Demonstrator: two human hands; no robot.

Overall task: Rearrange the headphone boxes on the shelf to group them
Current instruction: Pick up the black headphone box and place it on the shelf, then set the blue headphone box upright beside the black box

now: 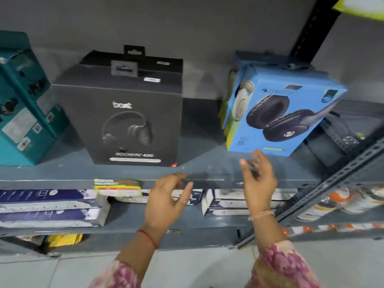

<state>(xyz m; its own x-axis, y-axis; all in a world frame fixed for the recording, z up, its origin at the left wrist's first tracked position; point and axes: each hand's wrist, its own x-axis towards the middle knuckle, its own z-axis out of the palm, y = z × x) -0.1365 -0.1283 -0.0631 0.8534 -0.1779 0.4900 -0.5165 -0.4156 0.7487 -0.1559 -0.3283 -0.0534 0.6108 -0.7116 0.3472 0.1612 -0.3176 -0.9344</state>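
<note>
Blue headphone box (284,113), tilted, w/ black-headphones print

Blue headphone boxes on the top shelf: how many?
2: front blue box at the shelf's right, tilted; second blue box directly behind it, mostly covered. More may be hidden.

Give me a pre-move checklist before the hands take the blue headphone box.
1. Left hand empty: ok.
2. Right hand empty, fingers spread just below the box: ok.
3. Light blue cardboard headphone box standing square: not ok, it tilts.
4. Similar blue box behind it: ok, partly hidden.
5. Bare grey metal shelf between it and the black cardboard headphone box: ok.
6. What the blue box leans on: cannot tell.
</note>
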